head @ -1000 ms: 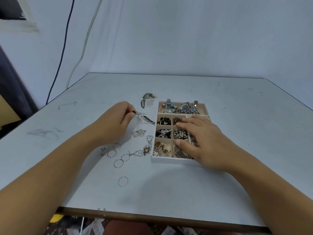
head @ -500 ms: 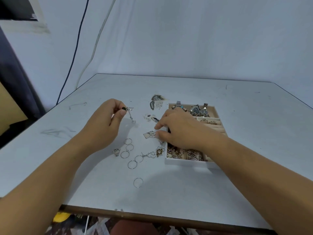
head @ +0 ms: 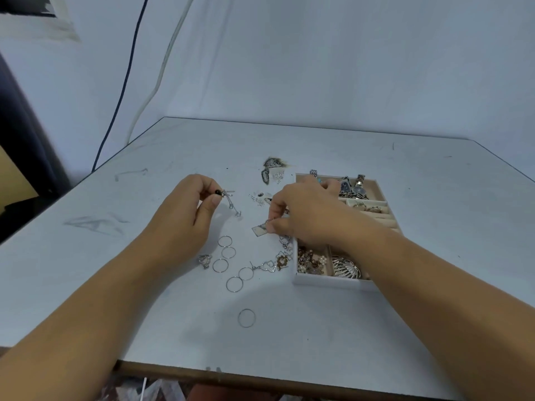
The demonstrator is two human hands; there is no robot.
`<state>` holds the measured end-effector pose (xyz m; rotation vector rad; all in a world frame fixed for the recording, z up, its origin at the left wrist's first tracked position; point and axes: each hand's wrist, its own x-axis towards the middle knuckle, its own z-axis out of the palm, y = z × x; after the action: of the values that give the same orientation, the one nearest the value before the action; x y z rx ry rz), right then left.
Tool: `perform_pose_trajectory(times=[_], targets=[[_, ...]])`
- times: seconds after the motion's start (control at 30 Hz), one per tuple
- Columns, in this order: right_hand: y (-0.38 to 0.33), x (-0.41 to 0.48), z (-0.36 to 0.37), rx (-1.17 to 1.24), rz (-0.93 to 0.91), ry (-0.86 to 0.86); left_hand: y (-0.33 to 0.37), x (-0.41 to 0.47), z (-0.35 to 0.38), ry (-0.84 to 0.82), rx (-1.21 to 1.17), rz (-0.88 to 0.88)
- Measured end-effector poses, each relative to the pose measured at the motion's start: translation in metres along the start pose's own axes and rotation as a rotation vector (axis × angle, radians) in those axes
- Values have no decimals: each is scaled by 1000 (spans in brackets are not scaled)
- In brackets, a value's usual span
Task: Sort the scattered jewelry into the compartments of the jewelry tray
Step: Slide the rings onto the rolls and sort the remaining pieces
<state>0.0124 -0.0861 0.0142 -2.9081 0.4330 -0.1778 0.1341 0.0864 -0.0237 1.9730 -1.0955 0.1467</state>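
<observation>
Task partway: tray [head: 327, 280] compartments well stocked; left hand [head: 185, 212] pinches a black-bead earring [head: 228, 199] above the counter [head: 318, 337], right hand [head: 304, 215] pinches a flat charm [head: 260, 230] just beside the tray; hoops [head: 228, 252], ring [head: 204, 260] and other pieces lie unsorted.

The table [head: 376, 328] has a matt, pale grey top, smooth but scuffed with dark smears at the left, and a brown wooden edge along its near side. The hoops [head: 234, 284] are thin, bright wire of silvery metal, the earring [head: 228, 198] joins a glossy black bead to silvery metal links, and the card [head: 259, 230] looks like matt paper. The tray [head: 318, 282] has a matt white outer wall and a soft-looking cream lining, and its near compartments hold a ribbed, shiny silver brooch [head: 346, 266] and gilt chains [head: 311, 261] with pearly beads
</observation>
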Motion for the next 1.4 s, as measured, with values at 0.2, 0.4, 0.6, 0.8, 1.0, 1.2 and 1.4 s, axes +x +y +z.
perform_pose_trajectory(times=[0.2,0.4,0.6,0.8,1.0,1.2,1.4], targets=[[20,-21,-28,172,-39,155,18,1,3,-29,-32,37],[69,-57,-37,143,-118,299,51,5,12,-88,-24,112],[97,-81,-29,217,-91,397,84,8,34,-152,-28,177],[109,-90,-22,327,-58,442,107,12,53,-204,-34,187],[111,-94,-24,406,-30,439,112,15,67,-236,7,199],[111,-96,-24,431,-35,441,102,20,79,-280,113,244],[111,-94,-23,420,-27,439,95,23,84,-331,132,248]])
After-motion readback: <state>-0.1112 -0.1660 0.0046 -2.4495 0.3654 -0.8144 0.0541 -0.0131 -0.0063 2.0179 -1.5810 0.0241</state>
